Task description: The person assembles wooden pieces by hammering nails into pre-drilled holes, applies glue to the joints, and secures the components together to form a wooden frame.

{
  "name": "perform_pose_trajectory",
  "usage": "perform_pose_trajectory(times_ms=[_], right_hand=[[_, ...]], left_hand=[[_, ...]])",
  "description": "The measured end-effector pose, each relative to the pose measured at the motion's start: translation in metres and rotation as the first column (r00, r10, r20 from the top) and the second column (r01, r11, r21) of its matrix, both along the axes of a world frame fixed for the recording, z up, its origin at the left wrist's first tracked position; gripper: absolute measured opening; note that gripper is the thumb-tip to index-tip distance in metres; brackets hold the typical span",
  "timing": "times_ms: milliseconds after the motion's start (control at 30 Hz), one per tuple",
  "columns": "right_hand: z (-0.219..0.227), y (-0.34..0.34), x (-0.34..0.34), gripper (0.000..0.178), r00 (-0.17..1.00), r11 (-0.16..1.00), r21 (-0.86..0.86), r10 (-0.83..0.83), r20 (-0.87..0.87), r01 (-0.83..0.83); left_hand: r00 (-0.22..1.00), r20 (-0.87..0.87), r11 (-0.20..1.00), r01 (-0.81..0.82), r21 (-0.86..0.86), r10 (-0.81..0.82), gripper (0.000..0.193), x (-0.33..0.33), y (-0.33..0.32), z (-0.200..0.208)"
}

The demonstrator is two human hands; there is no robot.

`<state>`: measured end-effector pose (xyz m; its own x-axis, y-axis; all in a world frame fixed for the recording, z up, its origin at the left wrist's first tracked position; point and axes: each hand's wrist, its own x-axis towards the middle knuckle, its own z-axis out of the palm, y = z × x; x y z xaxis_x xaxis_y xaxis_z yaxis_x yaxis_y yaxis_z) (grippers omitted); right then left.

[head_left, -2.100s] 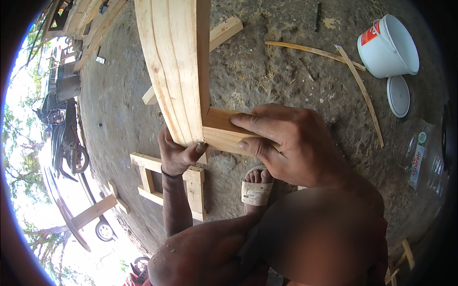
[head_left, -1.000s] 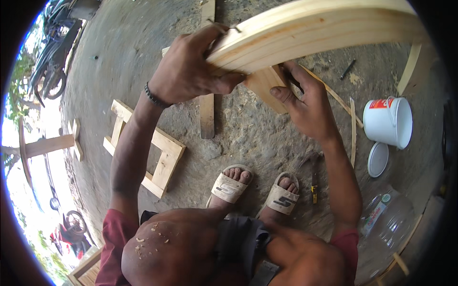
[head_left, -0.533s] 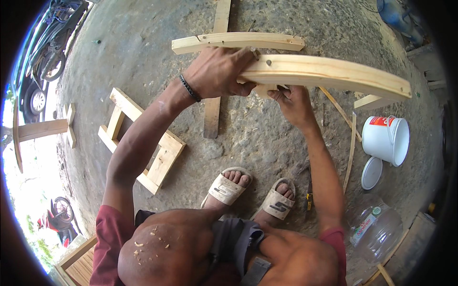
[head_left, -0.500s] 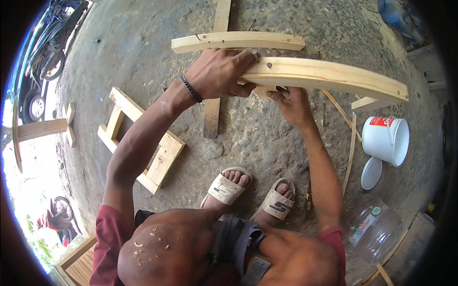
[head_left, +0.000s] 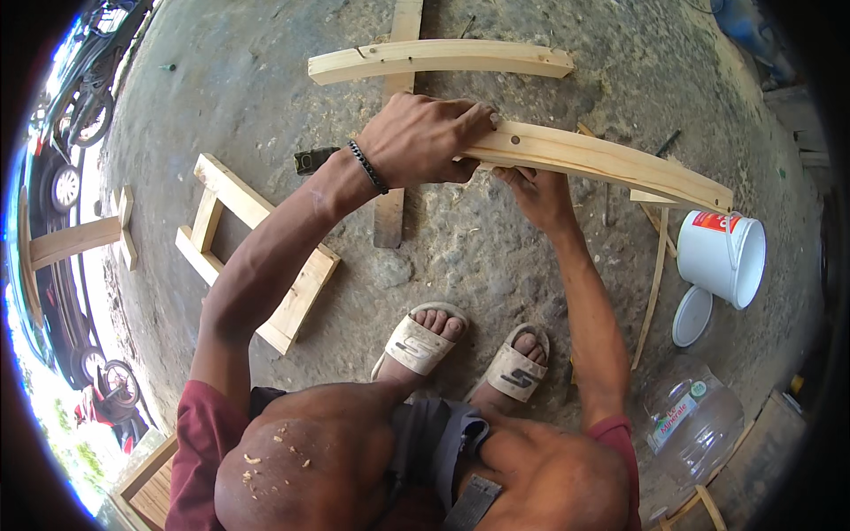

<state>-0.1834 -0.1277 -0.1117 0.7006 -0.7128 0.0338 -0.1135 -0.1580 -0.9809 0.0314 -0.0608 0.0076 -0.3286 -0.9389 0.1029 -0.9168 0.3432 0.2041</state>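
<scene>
The left hand (head_left: 425, 137) is grasping, with wrapped fingers, the left end of the curved wooden bar (head_left: 611, 159), which is reaching to the right above the floor (head_left: 478, 257). The right hand (head_left: 544, 195) is bending its fingers under the bar; I cannot tell what its grip is holding. Compared with half a second earlier, the bar's right end is appearing lower, just beside the white bucket (head_left: 708, 257).

Held beam (head_left: 611, 161) ahead, open floor (head_left: 460, 257) before sandals (head_left: 419, 343)
</scene>
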Motion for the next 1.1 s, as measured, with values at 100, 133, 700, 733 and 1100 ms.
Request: perform_pose_trajectory(times_ms=[100, 133, 700, 733, 1100], right_hand=[[0.002, 0.004, 0.000, 0.047, 0.998, 0.995, 0.095, -0.034, 0.048, 0.029], [0.000, 0.003, -0.001, 0.047, 0.998, 0.994, 0.101, -0.037, 0.041, 0.032], [-0.003, -0.006, -0.004, 0.051, 0.999, 1.000, 0.027, 0.005, -0.035, -0.004], [-0.002, -0.006, -0.004, 0.052, 0.998, 1.000, -0.005, 0.011, -0.064, -0.011], [0.000, 0.004, 0.000, 0.056, 0.956, 0.982, 0.187, -0.080, 0.281, 0.027]], left_hand=[[0.999, 0.040, 1.000, -0.005, 0.011, 0.004, 0.053, -0.004, 0.000, 0.000], [0.999, 0.053, 1.000, -0.005, 0.015, 0.004, 0.054, -0.006, 0.000, 0.000], [0.999, 0.016, 0.999, 0.035, -0.007, -0.034, 0.059, -0.002, -0.009, 0.003], [0.999, 0.022, 1.000, 0.031, -0.002, -0.031, 0.058, -0.001, -0.009, 0.004], [0.998, 0.013, 0.997, 0.054, -0.060, -0.053, 0.057, 0.000, -0.011, 0.001]])
